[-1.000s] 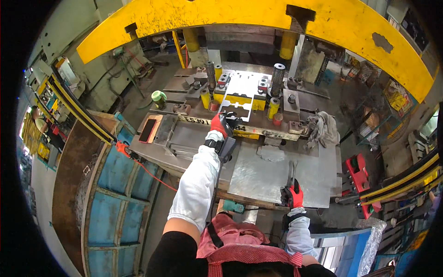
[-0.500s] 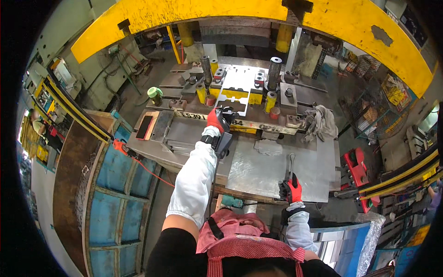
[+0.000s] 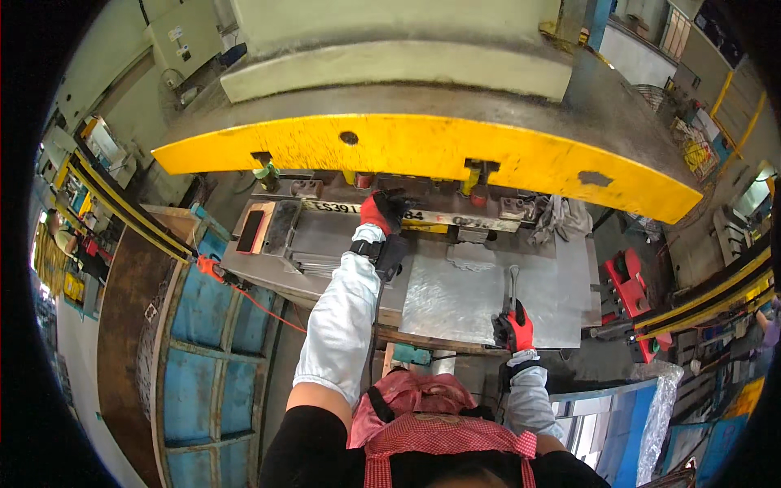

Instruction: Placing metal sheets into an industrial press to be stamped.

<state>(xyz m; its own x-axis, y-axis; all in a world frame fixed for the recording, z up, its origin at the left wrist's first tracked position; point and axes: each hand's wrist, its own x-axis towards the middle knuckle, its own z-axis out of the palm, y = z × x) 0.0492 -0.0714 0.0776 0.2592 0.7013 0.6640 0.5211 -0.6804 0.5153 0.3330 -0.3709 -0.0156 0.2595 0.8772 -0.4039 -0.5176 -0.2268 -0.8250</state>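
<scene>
My left hand [image 3: 384,213], in a red and black glove, reaches forward to the front edge of the lower die [image 3: 439,218]. Its dark fingertips blend into the die edge, so their grip is unclear. Below the wrist hangs a dark, boxy object [image 3: 392,256]. Over the sheet metal plate [image 3: 455,301], my right hand [image 3: 514,328] is closed around a slim metal tool with a rounded end [image 3: 513,281], which points away from me. The press's yellow ram beam [image 3: 407,146] covers most of the die area from view.
Stacked flat metal sheets [image 3: 321,244] lie left of the plate, beside a phone [image 3: 252,228]. A grey rag [image 3: 565,220] rests at the right. A red machine part [image 3: 626,297] stands farther right. Blue-panelled bin [image 3: 199,350] is at left.
The yellow ram beam has come down, hiding the bright sheet part and the die's posts. Both my hands have stayed nearly in place.
</scene>
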